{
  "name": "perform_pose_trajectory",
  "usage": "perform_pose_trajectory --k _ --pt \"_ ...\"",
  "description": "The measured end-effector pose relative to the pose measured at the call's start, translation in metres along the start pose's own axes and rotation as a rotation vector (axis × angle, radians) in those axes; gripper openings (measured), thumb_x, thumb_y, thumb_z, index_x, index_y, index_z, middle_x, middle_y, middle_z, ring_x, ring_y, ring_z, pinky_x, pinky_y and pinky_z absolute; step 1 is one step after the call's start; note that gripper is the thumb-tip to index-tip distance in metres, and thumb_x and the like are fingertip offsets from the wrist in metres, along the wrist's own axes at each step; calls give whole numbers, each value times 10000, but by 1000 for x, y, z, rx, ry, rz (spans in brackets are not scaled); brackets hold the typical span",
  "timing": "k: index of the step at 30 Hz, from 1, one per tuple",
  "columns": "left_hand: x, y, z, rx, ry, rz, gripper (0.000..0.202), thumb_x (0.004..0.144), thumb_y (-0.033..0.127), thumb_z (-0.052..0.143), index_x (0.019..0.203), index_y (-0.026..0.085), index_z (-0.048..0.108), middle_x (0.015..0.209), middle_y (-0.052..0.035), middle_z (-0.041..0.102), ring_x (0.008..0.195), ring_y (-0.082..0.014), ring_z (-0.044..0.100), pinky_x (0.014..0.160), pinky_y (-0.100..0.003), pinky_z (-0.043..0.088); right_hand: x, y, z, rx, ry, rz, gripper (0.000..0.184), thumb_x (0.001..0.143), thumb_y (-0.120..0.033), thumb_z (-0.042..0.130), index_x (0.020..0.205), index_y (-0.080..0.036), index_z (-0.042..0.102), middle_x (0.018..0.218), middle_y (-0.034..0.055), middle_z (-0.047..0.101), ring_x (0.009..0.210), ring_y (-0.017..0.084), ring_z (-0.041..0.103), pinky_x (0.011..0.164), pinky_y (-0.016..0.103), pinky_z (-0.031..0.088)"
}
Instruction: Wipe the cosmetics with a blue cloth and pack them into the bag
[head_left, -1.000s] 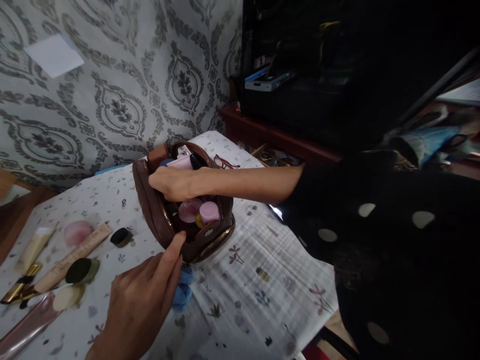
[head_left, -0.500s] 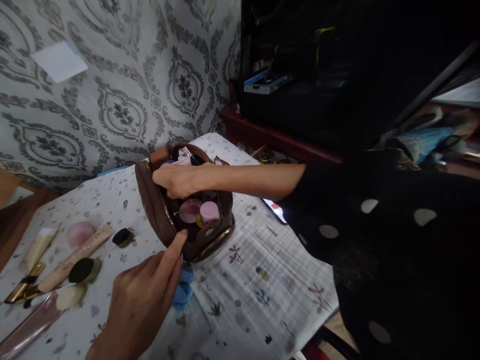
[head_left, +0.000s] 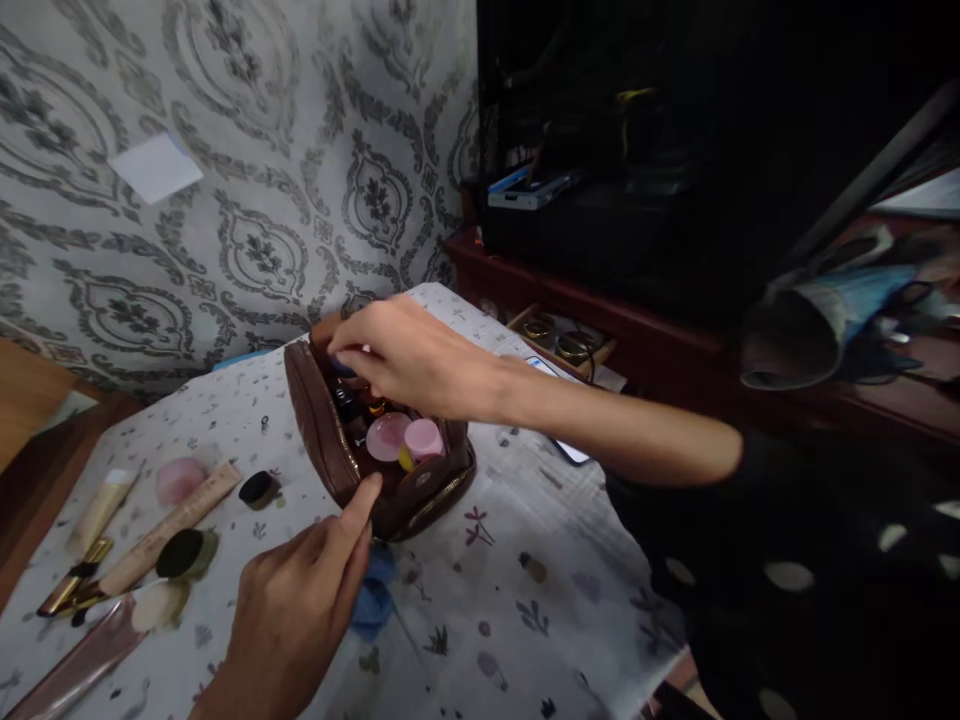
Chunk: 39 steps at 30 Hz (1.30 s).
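Observation:
An open brown zip pouch [head_left: 328, 447] stands on the patterned tablecloth [head_left: 525, 590]. Inside it I see two pink round lids [head_left: 388, 436] and some dark small bottles. My right hand [head_left: 412, 350] hovers over the pouch's far end, fingers curled in a pinch at its contents; what they hold is hidden. My left hand [head_left: 292, 610] is at the near rim, its index fingertip pressed on the pouch's edge and the other fingers curled. A blue fabric piece [head_left: 375, 598] lies under that hand.
Left of the pouch lie a black cap [head_left: 259, 488], a pink sponge [head_left: 180, 480], a beige tube [head_left: 169, 525], a cream tube [head_left: 97, 510], a dark round compact [head_left: 184, 552] and a gold lipstick [head_left: 71, 590]. A phone [head_left: 574, 455] lies beneath my right forearm. A red-brown shelf [head_left: 637, 330] runs behind.
My right hand has risen out of the pouch's middle and shifted to its far end, covering the pink tube there. My left hand has stayed at the near rim.

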<state>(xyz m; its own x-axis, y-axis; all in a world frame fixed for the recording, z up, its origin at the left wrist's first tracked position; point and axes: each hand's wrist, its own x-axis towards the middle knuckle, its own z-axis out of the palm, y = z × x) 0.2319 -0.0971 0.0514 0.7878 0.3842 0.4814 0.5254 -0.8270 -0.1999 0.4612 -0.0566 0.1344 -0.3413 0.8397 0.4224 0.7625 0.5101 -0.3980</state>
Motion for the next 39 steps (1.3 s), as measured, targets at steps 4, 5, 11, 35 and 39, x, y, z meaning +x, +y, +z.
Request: perform_pose_trajectory --k 4,5,11,35,39 --pt "1 1 -1 -17 -10 -15 356 1034 220 385 1356 167 529 664 51 692 496 -86 644 494 -242 406 -47 -2 8 177 291 24 247 965 -177 500 780 -130 657 648 -7 630 618 96 541 638 217 388" --pt "2 1 -1 -21 -11 -16 355 1030 215 390 1351 168 533 652 55 685 490 -87 639 492 -241 409 -58 -2 13 212 326 -1 239 969 -176 506 794 -130 662 672 -1 652 626 96 561 637 213 401" --pt "5 4 1 -63 -18 -23 392 1014 203 417 1396 166 495 700 35 697 528 -99 648 508 -220 449 -109 -8 44 291 379 -235 179 974 -125 505 970 -104 682 799 57 728 684 116 661 617 204 492" --pt "-116 -34 25 -163 -221 -348 184 991 297 445 927 199 587 869 -45 668 827 -199 636 704 -306 505 -110 -58 157 396 -340 9 233 914 -138 513 1073 -154 684 975 93 693 864 195 661 801 322 520" --pt "-120 -51 17 -165 -110 -605 217 983 324 446 1091 203 591 871 -22 703 752 -173 653 691 -278 490 -102 -66 166 398 -358 40 230 903 -137 518 1055 -136 691 931 90 697 775 178 639 733 301 498"
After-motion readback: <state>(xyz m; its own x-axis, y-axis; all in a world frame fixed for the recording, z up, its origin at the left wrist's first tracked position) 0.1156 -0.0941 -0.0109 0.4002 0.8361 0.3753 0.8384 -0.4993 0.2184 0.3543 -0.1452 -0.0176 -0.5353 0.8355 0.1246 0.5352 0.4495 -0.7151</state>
